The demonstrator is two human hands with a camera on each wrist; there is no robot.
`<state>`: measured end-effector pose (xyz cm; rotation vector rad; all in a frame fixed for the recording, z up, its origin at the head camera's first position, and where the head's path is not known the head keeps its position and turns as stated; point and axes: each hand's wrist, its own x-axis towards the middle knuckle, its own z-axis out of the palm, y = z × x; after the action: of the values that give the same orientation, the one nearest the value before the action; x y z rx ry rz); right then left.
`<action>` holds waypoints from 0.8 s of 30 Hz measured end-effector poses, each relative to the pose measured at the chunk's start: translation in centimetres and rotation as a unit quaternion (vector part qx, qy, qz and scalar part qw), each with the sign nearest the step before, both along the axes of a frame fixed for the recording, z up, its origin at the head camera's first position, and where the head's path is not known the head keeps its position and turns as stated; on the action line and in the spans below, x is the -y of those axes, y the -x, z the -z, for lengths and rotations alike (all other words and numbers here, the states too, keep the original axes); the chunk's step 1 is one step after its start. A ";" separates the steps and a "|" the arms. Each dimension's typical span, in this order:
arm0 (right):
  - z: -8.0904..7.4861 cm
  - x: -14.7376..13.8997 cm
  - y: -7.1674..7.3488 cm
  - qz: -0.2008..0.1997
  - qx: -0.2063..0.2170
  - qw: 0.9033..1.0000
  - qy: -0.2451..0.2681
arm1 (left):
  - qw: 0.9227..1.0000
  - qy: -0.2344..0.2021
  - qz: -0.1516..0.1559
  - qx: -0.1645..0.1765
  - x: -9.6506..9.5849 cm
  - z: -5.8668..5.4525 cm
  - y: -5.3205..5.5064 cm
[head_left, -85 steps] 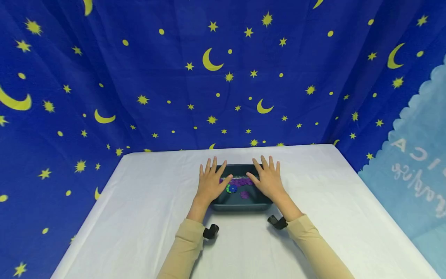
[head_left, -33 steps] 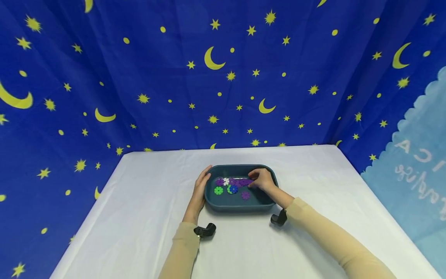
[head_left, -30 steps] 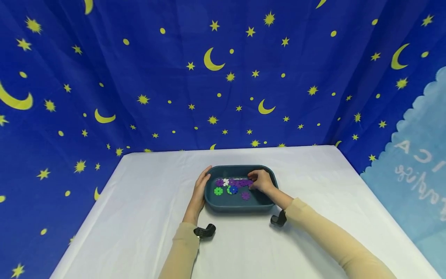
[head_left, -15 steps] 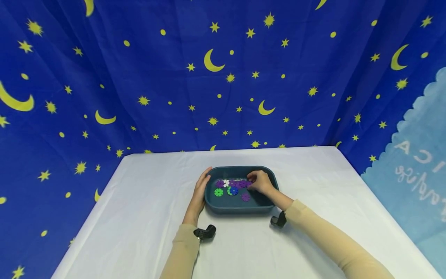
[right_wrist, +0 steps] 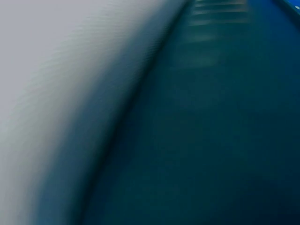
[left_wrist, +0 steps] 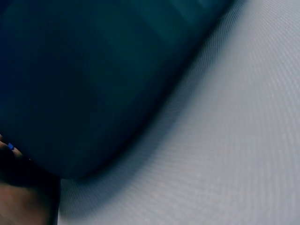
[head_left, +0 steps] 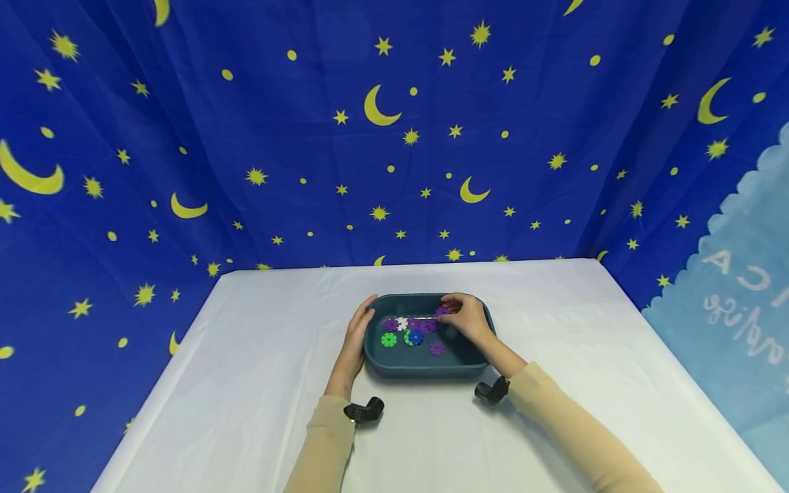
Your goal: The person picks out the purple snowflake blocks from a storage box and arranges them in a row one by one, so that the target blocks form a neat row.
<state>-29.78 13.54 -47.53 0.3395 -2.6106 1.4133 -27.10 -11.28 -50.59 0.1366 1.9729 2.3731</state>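
A purple disc [head_left: 442, 311] is pinched by the right hand [head_left: 468, 320] at the bin [head_left: 429, 371]'s far side! Its left wall is touched by the left hand [head_left: 355, 338], fingers straight. White cloth [head_left: 246, 383] is spread beneath it, starry blue fabric [head_left: 308, 150] hung behind.

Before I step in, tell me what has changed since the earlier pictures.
The right hand, first spread over the tray's right end, went to the purple row and now pinches a purple piece, shifted toward the far rim. The left hand, also spread at first, now rests against the tray's left side. The tray, blue piece and near purple piece stayed put.
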 end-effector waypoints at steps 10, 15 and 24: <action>-0.8 -0.5 -0.9 0.032 -0.046 0.995 0.082 | 1.000 -0.002 -0.005 -0.012 -0.1 1.5 0.8; -1.2 -1.3 -1.3 0.055 -0.067 0.993 0.086 | 1.000 -0.005 0.010 -0.011 0.0 0.5 0.4; -1.6 -3.3 -2.0 0.108 -0.083 0.985 0.103 | 1.000 0.003 0.006 -0.011 0.2 -0.2 -0.1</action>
<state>-27.75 16.80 -45.98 0.1342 -2.2682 1.4912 -27.02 -11.49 -50.39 0.1733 1.9825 2.3690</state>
